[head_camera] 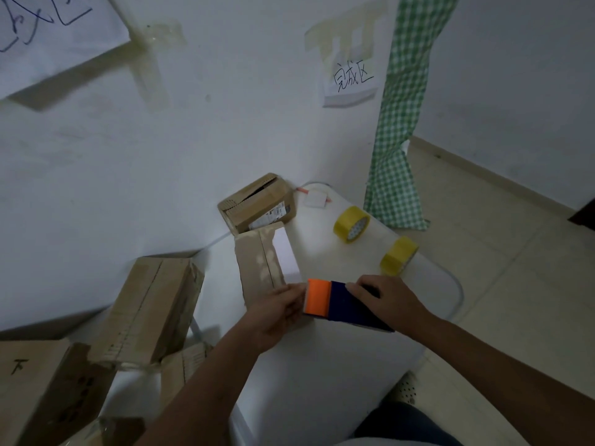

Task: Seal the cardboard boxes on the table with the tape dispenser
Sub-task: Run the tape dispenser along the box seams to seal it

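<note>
A small flat cardboard box (257, 268) with a white label lies on the white table (322, 365) in front of me. My left hand (277, 313) rests on its near end, fingers reaching toward the orange front of the tape dispenser (341, 305). The dispenser has a dark blue body and sits against the box's near right edge. My right hand (386, 299) grips the blue body from above. Another small box (257, 204) with a gaping top seam stands behind, against the wall.
Two yellow tape rolls (351, 224) (398, 256) stand on the table's right side. Larger cardboard boxes (151, 307) (42, 391) are piled at the left. A white pad (315, 198) lies at the far corner. Green checked cloth (396, 156) hangs at the right, over tiled floor.
</note>
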The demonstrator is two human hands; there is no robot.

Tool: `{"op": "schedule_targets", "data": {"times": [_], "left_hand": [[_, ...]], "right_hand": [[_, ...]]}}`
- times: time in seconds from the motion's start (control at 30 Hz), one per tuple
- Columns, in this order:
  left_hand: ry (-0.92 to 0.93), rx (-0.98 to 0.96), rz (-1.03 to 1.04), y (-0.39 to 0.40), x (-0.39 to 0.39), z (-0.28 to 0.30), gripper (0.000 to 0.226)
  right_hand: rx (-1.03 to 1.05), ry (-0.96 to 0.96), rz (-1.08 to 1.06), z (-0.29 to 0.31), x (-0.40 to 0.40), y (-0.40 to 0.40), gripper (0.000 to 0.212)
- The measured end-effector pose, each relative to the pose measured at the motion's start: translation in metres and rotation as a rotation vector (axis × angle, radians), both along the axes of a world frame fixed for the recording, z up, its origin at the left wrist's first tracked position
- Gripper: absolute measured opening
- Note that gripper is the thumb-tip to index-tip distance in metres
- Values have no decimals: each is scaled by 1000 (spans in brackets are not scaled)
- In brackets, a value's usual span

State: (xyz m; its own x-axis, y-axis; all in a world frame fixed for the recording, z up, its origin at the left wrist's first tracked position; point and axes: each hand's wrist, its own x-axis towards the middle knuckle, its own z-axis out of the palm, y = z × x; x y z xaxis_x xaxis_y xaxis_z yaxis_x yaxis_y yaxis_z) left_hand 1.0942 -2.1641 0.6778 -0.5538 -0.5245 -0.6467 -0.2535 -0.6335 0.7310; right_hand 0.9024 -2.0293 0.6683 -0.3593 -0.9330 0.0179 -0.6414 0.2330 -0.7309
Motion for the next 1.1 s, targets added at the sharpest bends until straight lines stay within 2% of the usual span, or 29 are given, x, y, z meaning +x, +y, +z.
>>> {"op": "schedule_targets", "data": {"times": [0.13, 0.3, 0.4, 0.53, 0.67, 0.73, 0.9, 1.1], "left_hand": [[-19, -110, -12, 3, 2, -7, 24], [-49, -234, 75, 11, 8, -9, 21], [-73, -275, 107, 10, 16, -13, 18], [-109, -287, 334, -6, 46, -15, 14], [-153, -261, 545, -24, 89, -19, 8], [-161, -239, 564, -23, 97, -25, 8], [-198, -235, 561, -8, 96, -36, 14], [-275, -290, 645, 7, 85, -44, 16]], "right_hand": [[57, 32, -21, 3, 3, -5, 48], [112, 237, 24, 7, 5, -16, 65], [147, 299, 84, 11, 5, -23, 63], [212, 368, 139, 14, -7, -23, 68], [307, 420, 162, 15, -32, -17, 63], [323, 447, 171, 14, -37, -22, 64], [329, 509, 166, 14, -43, -41, 86], [371, 618, 191, 15, -45, -58, 72]]}}
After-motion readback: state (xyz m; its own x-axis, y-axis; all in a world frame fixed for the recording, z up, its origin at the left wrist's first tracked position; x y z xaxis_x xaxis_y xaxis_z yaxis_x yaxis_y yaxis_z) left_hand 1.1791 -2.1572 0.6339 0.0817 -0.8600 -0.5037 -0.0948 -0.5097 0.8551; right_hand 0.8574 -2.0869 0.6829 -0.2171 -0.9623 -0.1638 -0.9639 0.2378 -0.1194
